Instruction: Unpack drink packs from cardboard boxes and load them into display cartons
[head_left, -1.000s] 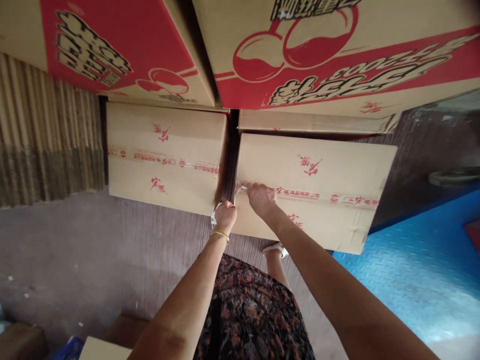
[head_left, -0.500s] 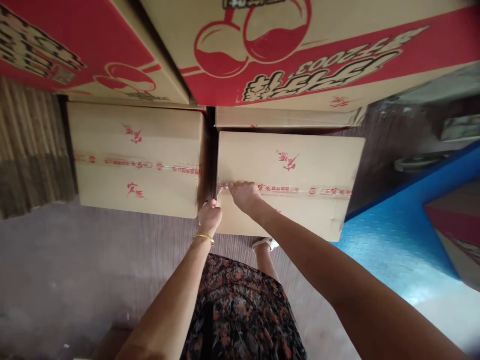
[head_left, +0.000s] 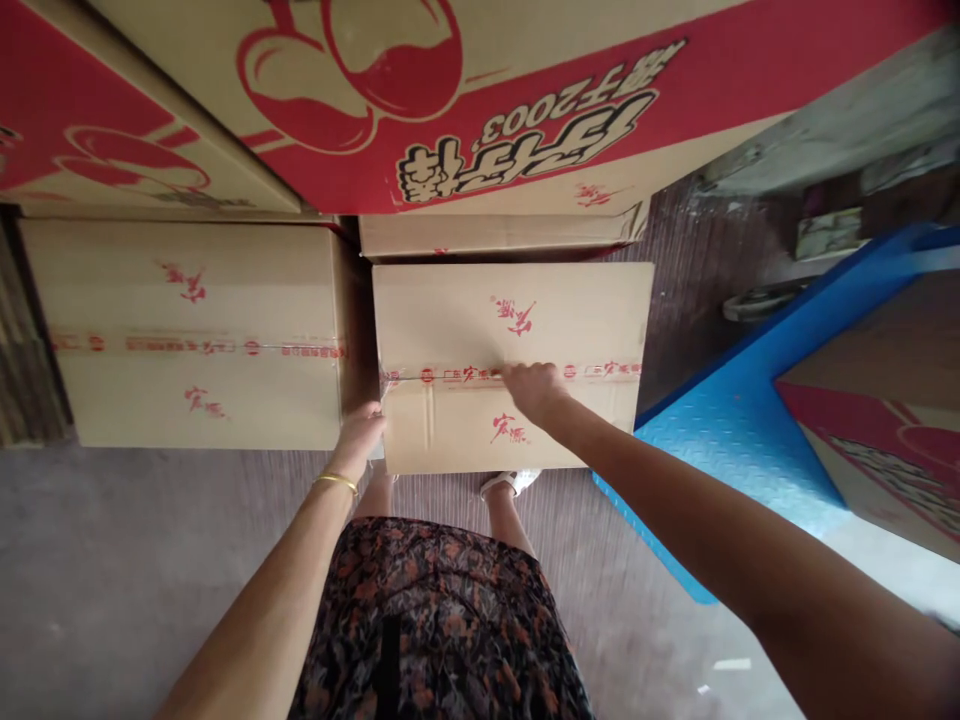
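Observation:
A closed cardboard box lies in front of me, with a strip of red-printed clear tape along its middle seam. My right hand is closed in a fist, knuckles down on the taped seam right of the box's middle. Whatever its fingers hold, if anything, is hidden. At the box's left end, my left hand is closed against the side edge, just below the tape's end. Its fingertips are partly out of sight, and I cannot make out what they grip.
To the left lies a second taped cardboard box, across a narrow gap. Large red-printed cartons stand behind both. On the right are a blue metal platform and another carton on it. My feet are close to the box's near side.
My right hand has slid rightward along the tape from the box's left end. My left hand stays by that end. The view has shifted to the right.

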